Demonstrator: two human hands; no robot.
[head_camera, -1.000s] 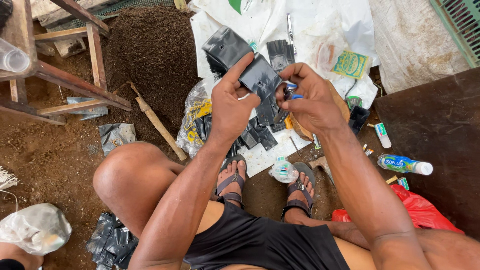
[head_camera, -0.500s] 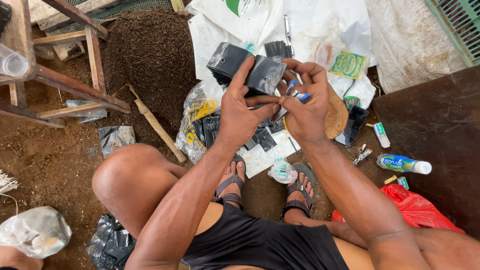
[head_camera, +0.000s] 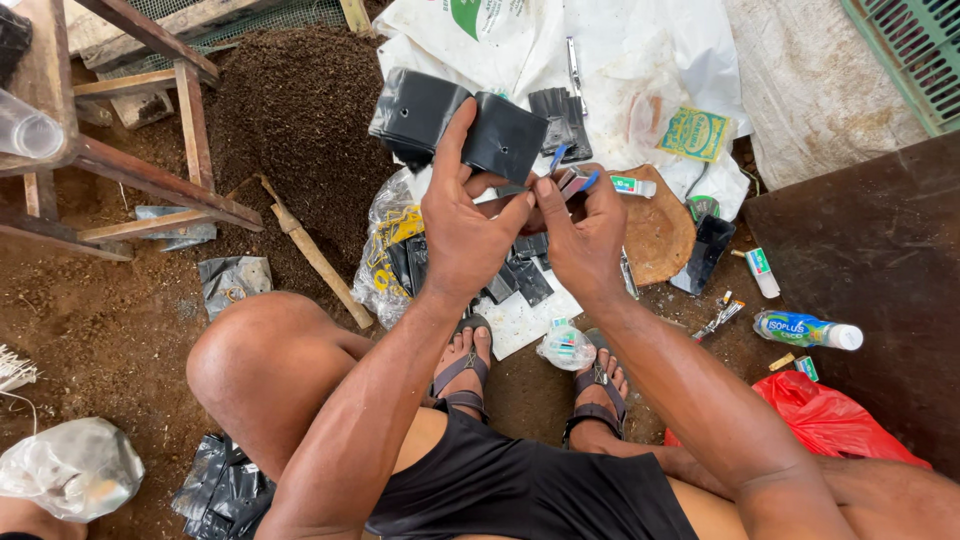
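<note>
Head view: left hand (head_camera: 462, 235) grips black bag (head_camera: 455, 132), right hand (head_camera: 588, 235) touching it

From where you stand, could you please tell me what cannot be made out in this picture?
- Head view: the small blue-tipped tool is mostly hidden by the right hand.
- Head view: the black plastic bags are partly covered by the left hand.
- Head view: the clear cup is cut off by the left edge.
- Head view: the knife is too small for detail.

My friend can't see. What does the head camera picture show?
A seated person's left hand holds up a black plastic bag, while the right hand pinches a small blue tool beside it. Below lie soil, sandalled feet and a small bottle.
</note>
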